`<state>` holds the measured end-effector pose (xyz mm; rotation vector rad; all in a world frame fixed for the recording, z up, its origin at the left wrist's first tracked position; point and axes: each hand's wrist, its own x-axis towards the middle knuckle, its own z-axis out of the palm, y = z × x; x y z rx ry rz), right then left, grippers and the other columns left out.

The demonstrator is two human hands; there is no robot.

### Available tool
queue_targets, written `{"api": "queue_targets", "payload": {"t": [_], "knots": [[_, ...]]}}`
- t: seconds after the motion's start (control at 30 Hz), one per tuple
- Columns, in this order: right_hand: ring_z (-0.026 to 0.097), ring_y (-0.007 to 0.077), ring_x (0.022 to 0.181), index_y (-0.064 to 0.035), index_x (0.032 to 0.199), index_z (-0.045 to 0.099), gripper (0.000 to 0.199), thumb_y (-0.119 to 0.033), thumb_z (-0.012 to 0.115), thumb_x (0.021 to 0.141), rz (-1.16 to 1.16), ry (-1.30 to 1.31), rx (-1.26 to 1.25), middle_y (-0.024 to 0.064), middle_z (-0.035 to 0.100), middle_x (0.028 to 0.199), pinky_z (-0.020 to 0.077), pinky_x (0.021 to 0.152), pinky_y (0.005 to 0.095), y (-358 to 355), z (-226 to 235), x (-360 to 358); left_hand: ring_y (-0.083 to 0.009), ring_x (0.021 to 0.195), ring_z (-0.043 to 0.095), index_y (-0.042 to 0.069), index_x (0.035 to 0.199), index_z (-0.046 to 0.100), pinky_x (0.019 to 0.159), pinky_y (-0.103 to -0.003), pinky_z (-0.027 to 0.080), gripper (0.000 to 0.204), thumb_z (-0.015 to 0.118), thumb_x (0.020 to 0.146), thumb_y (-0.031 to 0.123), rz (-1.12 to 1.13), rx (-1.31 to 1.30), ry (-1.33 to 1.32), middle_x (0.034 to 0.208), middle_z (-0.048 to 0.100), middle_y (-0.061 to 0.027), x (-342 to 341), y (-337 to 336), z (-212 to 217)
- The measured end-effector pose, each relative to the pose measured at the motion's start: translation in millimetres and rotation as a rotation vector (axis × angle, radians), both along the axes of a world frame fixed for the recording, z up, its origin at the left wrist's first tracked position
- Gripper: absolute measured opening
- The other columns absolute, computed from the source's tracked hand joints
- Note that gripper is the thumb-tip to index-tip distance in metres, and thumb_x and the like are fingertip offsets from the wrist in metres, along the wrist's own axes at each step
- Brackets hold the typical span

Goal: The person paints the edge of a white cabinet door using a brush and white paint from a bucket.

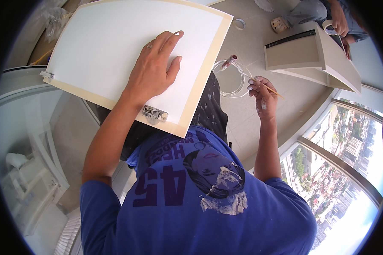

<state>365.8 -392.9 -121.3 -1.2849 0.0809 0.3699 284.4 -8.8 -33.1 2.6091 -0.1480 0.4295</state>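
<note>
A white cabinet door (pixel 93 46) with a cream border lies across my lap. Metal hinges are fixed along its near edge, one (pixel 154 114) below my left wrist and another (pixel 47 75) at the left corner. My left hand (pixel 155 68) rests on the white face, fingers stretched out and thumb apart, with a white spot on one fingertip. Off the door's right side, my right hand (pixel 263 94) grips a thin paintbrush (pixel 271 90) by its light wooden handle. White paint marks those fingers and that wrist. The brush's tip is too small to make out.
On the tiled floor lie a coil of white cable (pixel 232 92), a paint-smeared reddish cylinder (pixel 229 62) and a tape roll (pixel 239 24). At upper right, another person's hand (pixel 338 21) holds tape beside a cream cabinet box (pixel 293 51). Windows (pixel 349 136) line the right side.
</note>
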Motion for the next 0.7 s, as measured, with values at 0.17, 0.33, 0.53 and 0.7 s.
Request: {"api": "queue_targets", "payload": {"t": [0.17, 0.33, 0.53, 0.7], "knots": [[0.075, 0.0185, 0.083, 0.0012, 0.113, 0.07, 0.011, -0.006, 0.068, 0.105, 0.046, -0.168, 0.075, 0.0147, 0.078, 0.099, 0.0559, 0.067, 0.0292, 51, 51, 12, -0.0427, 0.14, 0.057, 0.009, 0.158, 0.053, 0.118, -0.05, 0.047, 0.056, 0.066, 0.103, 0.018, 0.008, 0.007, 0.002, 0.152, 0.058, -0.0229, 0, -1, 1], [0.073, 0.0168, 0.081, 0.0007, 0.109, 0.069, 0.007, -0.003, 0.066, 0.104, 0.106, -0.304, 0.024, 0.0146, 0.078, 0.096, 0.0542, 0.067, 0.0277, 85, 74, 20, -0.0431, 0.137, 0.058, 0.007, 0.158, 0.05, 0.119, -0.053, 0.045, 0.06, 0.066, 0.102, 0.018, 0.0, 0.006, 0.002, 0.151, 0.057, -0.0242, 1, -1, 1], [0.072, 0.0131, 0.08, 0.0, 0.11, 0.07, 0.008, -0.005, 0.066, 0.105, 0.158, -0.393, -0.106, 0.0114, 0.078, 0.094, 0.0529, 0.067, 0.0256, 95, 75, 21, -0.0438, 0.138, 0.058, 0.008, 0.158, 0.05, 0.119, -0.053, 0.045, 0.059, 0.066, 0.102, 0.018, 0.006, 0.01, -0.007, 0.151, 0.057, -0.0251, 2, 0, 0], [0.072, 0.0116, 0.079, -0.0005, 0.109, 0.071, 0.009, -0.007, 0.068, 0.104, 0.167, -0.429, -0.14, 0.0104, 0.078, 0.093, 0.0526, 0.066, 0.0244, 93, 73, 25, -0.0433, 0.137, 0.058, 0.009, 0.158, 0.05, 0.119, -0.053, 0.045, 0.059, 0.066, 0.102, 0.018, -0.002, 0.011, -0.005, 0.15, 0.057, -0.0251, 2, 0, 0]]}}
